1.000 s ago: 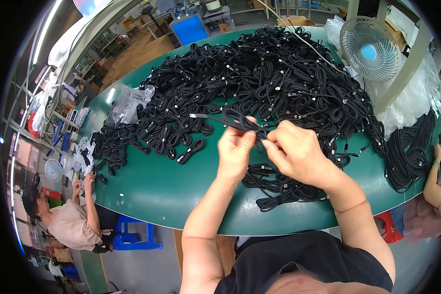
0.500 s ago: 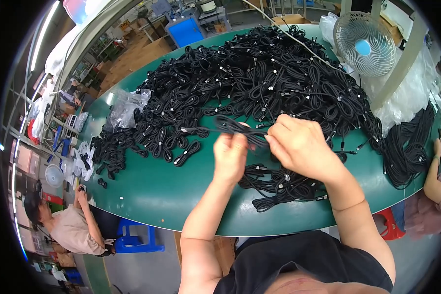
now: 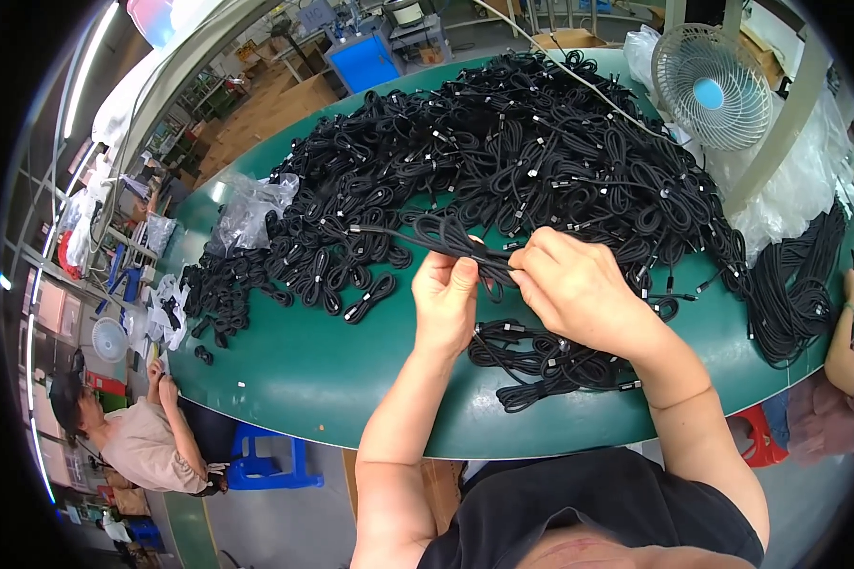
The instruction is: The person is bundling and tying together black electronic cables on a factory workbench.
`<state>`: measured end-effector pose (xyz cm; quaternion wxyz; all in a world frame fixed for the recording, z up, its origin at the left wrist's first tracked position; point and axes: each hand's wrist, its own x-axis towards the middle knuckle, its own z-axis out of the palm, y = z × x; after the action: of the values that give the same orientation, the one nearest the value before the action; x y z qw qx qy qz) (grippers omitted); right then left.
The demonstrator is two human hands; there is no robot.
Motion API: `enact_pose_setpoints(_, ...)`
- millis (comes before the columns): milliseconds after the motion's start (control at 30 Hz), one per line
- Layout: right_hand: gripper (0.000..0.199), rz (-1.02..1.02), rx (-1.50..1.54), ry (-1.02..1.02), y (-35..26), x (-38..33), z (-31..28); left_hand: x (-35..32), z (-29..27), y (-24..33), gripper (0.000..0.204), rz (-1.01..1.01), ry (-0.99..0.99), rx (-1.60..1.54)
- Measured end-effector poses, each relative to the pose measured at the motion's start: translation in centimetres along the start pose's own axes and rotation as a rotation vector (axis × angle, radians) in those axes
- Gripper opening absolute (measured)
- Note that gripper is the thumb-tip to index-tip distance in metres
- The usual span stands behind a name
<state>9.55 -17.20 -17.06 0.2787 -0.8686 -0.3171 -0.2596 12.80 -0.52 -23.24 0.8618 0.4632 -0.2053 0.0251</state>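
Observation:
A looped black cable (image 3: 443,233) is held up over the green table, in front of the large heap. My left hand (image 3: 446,296) pinches the bundle from below with thumb and fingers, and one connector end sticks out to the left. At the bundle's right side my right hand (image 3: 579,284) has its fingers closed on the same cable; its fingertips are partly hidden. Below my hands, several black cable bundles (image 3: 541,365) lie close to the table's near edge. A single tied bundle (image 3: 370,298) rests left of my left hand.
A big heap of black cables (image 3: 503,142) covers the far part of the green table (image 3: 304,379). Clear plastic bags (image 3: 256,213) lie at its left. A white fan (image 3: 712,87) and a post stand at the right, beside long hanging cables (image 3: 795,284). Other people sit left and right.
The cable bundle in my hands was blurred by motion and now appears steadier, its loop more open. Both hands keep nearly the same place and hold. The view has shifted slightly.

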Motion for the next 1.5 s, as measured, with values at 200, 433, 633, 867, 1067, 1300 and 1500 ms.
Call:
enact_pose_setpoints(200,0.011,0.026,0.151,0.001,0.1,-0.2,0.5,-0.7,0.5,-0.8,0.039,-0.052,-0.056,0.203)
enact_pose_setpoints(433,0.047,0.039,0.152,0.122,1.2,0.6,-1.7,-0.8,1.3,1.0,0.043,-0.354,-0.359,0.038)
enact_pose_setpoints(633,0.025,0.542,0.971,-0.144,2.9,1.0,-1.1,-0.7,1.6,1.4,0.047,-0.471,-0.54,0.163)
enact_pose_setpoints(867,0.024,0.506,1.169,-0.157,4.7,0.7,-0.5,-0.7,1.4,1.6,0.049,-0.387,-0.333,0.088)
enact_pose_setpoints(1067,0.027,0.307,1.046,-0.045,3.3,0.6,-0.2,-1.3,0.4,2.1,0.042,-0.522,-0.38,0.041)
enact_pose_setpoints(1300,0.01,0.127,0.675,0.106,2.3,0.6,-1.3,-1.9,2.6,2.7,0.035,-0.515,-0.265,-0.093)
enact_pose_setpoints(1500,0.01,-0.05,0.442,0.3,0.2,2.2,-2.4,-1.6,3.4,3.5,0.031,-0.402,-0.111,-0.312)
